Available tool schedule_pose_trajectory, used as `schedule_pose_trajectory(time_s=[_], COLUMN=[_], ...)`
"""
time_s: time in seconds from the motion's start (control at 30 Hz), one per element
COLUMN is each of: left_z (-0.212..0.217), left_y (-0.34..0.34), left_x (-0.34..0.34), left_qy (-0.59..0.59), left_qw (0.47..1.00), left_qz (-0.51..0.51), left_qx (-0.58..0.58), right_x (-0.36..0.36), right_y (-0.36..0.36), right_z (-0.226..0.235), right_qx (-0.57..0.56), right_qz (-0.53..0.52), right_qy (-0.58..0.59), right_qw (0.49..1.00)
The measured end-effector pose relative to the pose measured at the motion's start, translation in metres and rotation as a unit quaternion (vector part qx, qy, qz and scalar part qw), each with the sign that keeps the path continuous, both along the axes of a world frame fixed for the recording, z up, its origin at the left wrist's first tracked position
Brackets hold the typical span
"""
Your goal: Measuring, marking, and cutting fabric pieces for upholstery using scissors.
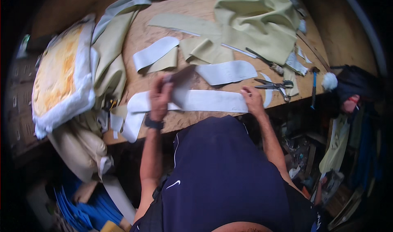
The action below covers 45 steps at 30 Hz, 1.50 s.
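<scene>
A long white strip of upholstery material [213, 100] lies along the near side of the wooden workbench [204, 11]. At its right end, my right hand [254, 101] has its fingers closed on the edge. My left hand [159, 96], wearing a dark wristband, is over the strip's left part and grips a dark grey-brown flat piece [184, 82], blurred by motion. Just beyond lies another white piece with a rounded end [229, 72]. Open scissors [275, 85] rest to the right of my right hand.
Beige material [258, 23] is heaped at the far right. A foam cushion [57, 72] with white wadding stands at the left, near a tape measure [109, 103]. A hammer [314, 86] with a blue handle lies at the right edge. Cut pieces [157, 54] are scattered mid-bench.
</scene>
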State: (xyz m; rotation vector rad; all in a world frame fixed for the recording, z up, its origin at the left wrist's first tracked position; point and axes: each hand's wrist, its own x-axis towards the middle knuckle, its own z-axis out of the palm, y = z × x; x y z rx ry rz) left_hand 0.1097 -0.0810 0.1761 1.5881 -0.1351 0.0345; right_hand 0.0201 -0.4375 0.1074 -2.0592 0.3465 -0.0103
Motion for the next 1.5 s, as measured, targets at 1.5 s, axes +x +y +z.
schedule_pose_trajectory(time_s=[1.5], left_z=[0.150], left_y=[0.008], left_x=[0.025], left_qy=[-0.063], left_qw=[0.891], left_qz=[-0.419], left_qx=[0.161], right_x=[0.067], right_y=[0.138], right_z=[0.230], right_qx=[0.087], right_qz=[0.437], right_qy=[-0.176], right_qw=[0.878])
